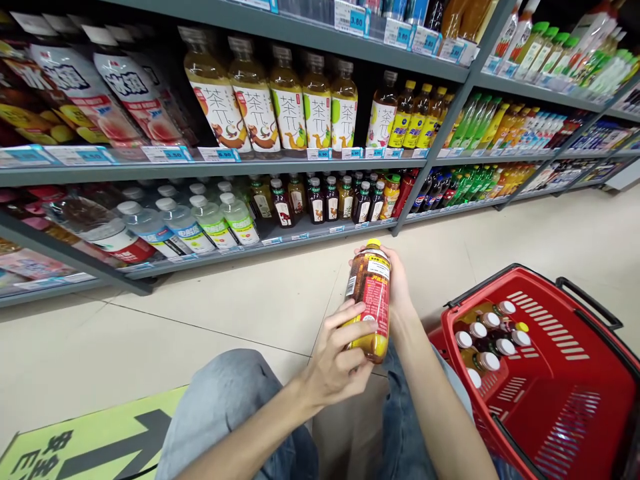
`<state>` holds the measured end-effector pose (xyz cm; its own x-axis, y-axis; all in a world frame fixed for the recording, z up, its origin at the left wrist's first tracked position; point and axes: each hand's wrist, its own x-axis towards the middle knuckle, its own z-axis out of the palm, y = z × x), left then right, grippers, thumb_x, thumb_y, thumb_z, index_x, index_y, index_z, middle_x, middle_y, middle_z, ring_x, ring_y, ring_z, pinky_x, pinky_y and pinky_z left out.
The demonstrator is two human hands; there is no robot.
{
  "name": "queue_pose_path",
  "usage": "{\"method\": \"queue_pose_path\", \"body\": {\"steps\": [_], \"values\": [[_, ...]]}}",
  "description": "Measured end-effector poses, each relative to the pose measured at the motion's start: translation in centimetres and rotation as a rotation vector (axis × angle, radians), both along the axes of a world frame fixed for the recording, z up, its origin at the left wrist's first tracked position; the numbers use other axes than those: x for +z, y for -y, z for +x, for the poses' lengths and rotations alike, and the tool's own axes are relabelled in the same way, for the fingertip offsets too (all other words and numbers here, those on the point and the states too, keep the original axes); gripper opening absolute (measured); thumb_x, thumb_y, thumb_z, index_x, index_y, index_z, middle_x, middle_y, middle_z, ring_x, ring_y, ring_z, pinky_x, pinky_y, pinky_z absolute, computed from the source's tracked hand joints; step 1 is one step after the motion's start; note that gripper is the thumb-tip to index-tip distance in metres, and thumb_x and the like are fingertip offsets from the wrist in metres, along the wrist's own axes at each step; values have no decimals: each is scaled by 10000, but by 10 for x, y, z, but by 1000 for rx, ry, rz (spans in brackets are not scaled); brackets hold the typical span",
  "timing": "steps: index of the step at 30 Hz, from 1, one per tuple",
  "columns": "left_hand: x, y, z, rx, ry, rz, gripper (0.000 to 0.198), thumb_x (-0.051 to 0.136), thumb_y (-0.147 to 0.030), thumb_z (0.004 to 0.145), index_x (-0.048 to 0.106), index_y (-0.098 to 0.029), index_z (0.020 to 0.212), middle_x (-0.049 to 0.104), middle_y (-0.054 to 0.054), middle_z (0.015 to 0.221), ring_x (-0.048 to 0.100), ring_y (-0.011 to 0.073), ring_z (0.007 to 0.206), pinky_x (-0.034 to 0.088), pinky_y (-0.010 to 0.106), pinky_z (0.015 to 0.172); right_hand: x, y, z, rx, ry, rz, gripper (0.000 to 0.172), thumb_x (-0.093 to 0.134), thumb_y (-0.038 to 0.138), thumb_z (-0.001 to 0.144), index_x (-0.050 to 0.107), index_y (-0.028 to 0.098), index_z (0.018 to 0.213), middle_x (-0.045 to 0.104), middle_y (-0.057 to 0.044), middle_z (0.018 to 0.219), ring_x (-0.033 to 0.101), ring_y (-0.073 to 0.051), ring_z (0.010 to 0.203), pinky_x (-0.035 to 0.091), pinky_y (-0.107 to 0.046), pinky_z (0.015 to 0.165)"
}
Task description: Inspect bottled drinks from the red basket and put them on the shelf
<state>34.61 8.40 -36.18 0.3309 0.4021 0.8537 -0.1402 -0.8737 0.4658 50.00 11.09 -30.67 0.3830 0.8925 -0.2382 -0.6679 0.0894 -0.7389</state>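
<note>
1. The amber bottle (373, 300), with a yellow cap and a red label, is held in the 2 hands above the gap between the knees, its cap end toward the shelves and its base toward the person.
2. The left hand (343, 353) grips the lower part of the bottle, fingers spread across its front and side.
3. The right hand (399, 287) is closed around the upper right side; its fingers are mostly hidden behind the bottle, so their exact placing is hard to tell.
4. A barcode and a white sticker show on the bottle's upper half.
5. To the right, a red basket (575, 377) stands near the right knee, holding a cluster of upright bottles (487, 361), at least 8 with white caps and 1 with a yellow cap.
6. Ahead, the grey shelves (300, 170) carry rows of drinks, among them 6 white-labelled bottles (290, 113).
7. At lower left, a green sign (40, 427) with a dark arrow lies on the pale floor (240, 313).
</note>
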Motion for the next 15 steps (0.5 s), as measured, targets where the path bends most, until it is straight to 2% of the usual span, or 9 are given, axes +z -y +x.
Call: {"method": "queue_pose_path", "body": {"steps": [2,4,9,15], "values": [[2,-1,3,31,30,133,368,727,49,678,531,-232,812,722,25,1119,612,263,1283,555,552,1055,-2,0,2,40,-170,39,207,645,386,786,691,190,835,745,-8,779,690,-171,704,555,-249,591],[4,-3,6,38,21,187,348,693,49,698,506,-213,828,695,48,1134,582,264,1312,553,541,1066,-4,-1,3,57,-251,58,193,635,359,798,690,179,841,743,-3,770,694,-165,701,557,-244,583],[7,-4,7,65,10,196,328,680,21,724,498,-217,855,683,47,1125,579,270,1303,564,539,1046,-6,-3,6,52,-256,28,214,593,356,817,695,167,816,733,-11,729,694,-178,672,549,-258,528],[5,-3,4,45,-23,220,323,670,59,704,507,-196,815,667,65,1198,542,306,1345,513,589,1101,-6,-4,4,39,-259,16,206,600,354,808,694,171,805,743,-14,748,702,-172,696,562,-247,567]]}}
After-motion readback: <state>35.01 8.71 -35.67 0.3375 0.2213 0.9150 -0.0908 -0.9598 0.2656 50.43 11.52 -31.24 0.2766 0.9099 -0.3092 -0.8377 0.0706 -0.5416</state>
